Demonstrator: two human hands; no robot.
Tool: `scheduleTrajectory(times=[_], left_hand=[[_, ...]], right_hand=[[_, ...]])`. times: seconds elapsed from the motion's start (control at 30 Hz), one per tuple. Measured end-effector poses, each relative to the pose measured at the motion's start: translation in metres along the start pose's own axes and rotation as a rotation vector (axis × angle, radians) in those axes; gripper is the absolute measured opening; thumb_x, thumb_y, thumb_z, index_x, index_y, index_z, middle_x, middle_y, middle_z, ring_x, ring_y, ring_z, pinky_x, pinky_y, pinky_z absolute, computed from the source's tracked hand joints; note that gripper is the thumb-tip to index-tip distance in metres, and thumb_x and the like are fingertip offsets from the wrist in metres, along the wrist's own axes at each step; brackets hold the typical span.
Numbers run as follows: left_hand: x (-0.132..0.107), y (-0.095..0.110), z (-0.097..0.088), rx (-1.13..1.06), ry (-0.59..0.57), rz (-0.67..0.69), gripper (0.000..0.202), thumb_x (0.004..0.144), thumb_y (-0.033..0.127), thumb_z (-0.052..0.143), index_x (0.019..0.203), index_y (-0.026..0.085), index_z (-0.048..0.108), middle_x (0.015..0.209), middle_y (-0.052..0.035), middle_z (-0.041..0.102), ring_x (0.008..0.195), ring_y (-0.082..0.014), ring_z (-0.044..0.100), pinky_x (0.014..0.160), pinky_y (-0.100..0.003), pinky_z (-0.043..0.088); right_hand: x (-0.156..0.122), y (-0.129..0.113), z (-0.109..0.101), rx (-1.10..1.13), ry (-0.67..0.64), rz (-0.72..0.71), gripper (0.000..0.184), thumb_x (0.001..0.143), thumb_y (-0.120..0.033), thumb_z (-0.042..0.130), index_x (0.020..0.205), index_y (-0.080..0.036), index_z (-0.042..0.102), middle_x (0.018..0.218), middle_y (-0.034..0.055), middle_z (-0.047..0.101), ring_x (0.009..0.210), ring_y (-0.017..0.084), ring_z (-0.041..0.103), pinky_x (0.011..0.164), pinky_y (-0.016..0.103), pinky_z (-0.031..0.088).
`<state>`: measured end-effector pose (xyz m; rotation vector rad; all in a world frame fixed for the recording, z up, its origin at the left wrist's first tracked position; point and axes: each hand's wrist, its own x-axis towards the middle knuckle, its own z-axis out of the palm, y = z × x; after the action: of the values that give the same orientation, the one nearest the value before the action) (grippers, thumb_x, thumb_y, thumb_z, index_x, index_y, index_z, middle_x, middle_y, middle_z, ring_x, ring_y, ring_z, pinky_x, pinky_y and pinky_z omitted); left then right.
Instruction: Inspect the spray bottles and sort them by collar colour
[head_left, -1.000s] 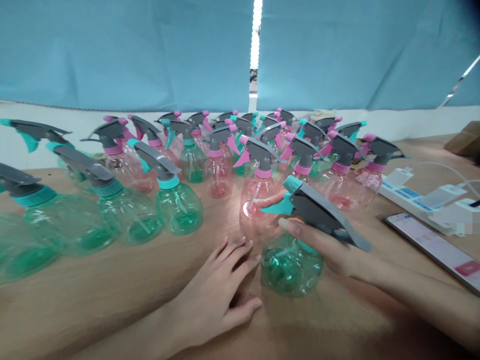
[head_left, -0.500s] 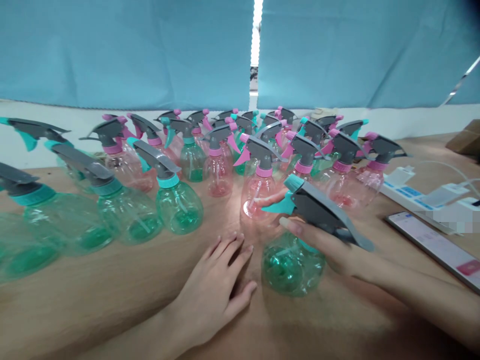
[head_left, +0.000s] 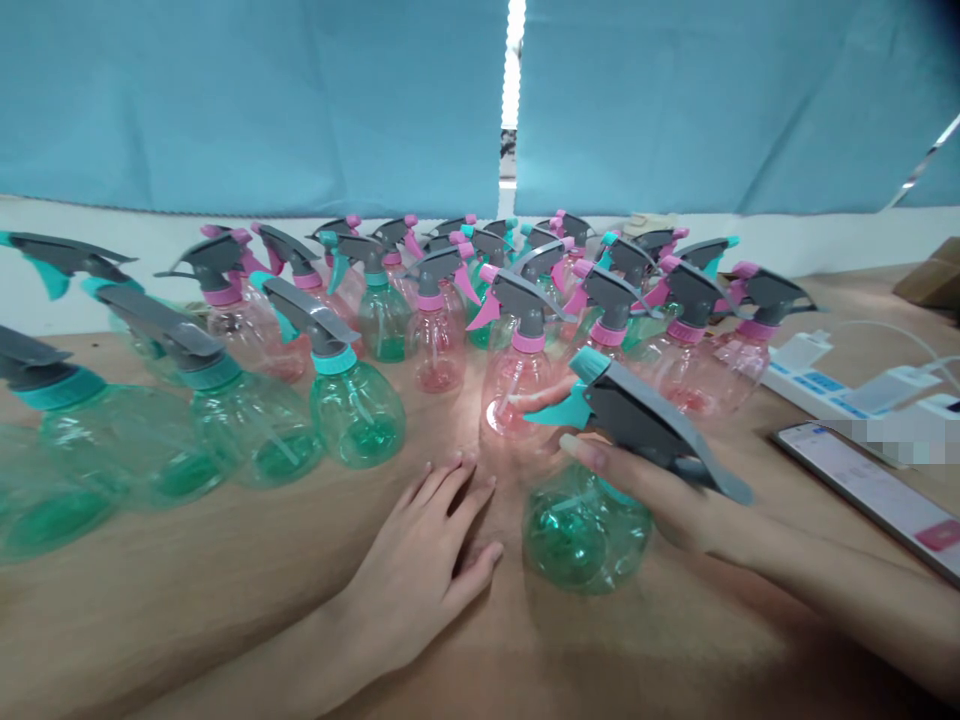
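Observation:
My right hand (head_left: 645, 480) is closed around the neck of a green spray bottle (head_left: 589, 535) with a grey and teal trigger head. One finger reaches out past the teal trigger, and the bottle tilts slightly. Flat on the wooden table (head_left: 247, 620), to the left of that bottle, lies my left hand (head_left: 427, 545), fingers somewhat spread and holding nothing. Just beyond the hands stands a pink spray bottle (head_left: 517, 385) with a pink trigger. Nearest on the left is another green spray bottle (head_left: 360, 420).
Several more green bottles (head_left: 255, 430) line the left side, and pink bottles (head_left: 439, 350) mix with green ones at the back. On the right lie a phone (head_left: 870, 490) and a white power strip (head_left: 817, 385) with plugs and cables. A blue curtain (head_left: 247, 100) hangs behind.
My left hand has shifted slightly left and toward the far side across the table. The right hand keeps its hold on the green spray bottle, almost still.

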<state>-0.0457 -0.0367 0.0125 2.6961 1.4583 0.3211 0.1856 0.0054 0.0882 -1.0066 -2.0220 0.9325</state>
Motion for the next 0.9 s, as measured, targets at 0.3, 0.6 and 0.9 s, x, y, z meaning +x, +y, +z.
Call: scheduleTrajectory(times=[0.3,0.6,0.9], left_hand=[[0.000,0.001,0.000,-0.001,0.012,0.009,0.048,0.095,0.036,0.049,0.137,0.012,0.047,0.140,-0.0166,0.048,0.133,-0.0320,0.038,0.107,-0.051,0.032],[-0.002,0.000,0.002,0.020,0.027,0.016,0.047,0.095,0.036,0.050,0.136,0.013,0.048,0.140,-0.0154,0.048,0.132,-0.0317,0.039,0.106,-0.051,0.034],[0.000,-0.001,0.002,0.030,0.038,0.021,0.046,0.095,0.036,0.049,0.135,0.013,0.049,0.140,-0.0159,0.049,0.131,-0.0324,0.041,0.104,-0.051,0.036]], right_hand=[[-0.002,0.002,0.000,0.076,-0.002,0.099,0.020,0.088,-0.041,0.058,0.094,-0.025,0.068,0.073,-0.0011,0.067,0.070,0.016,0.065,0.067,0.029,0.053],[-0.002,-0.008,-0.003,0.141,-0.027,0.237,0.031,0.076,-0.056,0.066,0.077,-0.024,0.071,0.076,0.0003,0.071,0.079,0.021,0.069,0.078,0.033,0.053],[-0.009,-0.002,-0.004,0.136,-0.035,0.221,0.035,0.078,-0.057,0.063,0.072,-0.023,0.070,0.065,0.0001,0.065,0.072,0.018,0.066,0.061,0.027,0.053]])
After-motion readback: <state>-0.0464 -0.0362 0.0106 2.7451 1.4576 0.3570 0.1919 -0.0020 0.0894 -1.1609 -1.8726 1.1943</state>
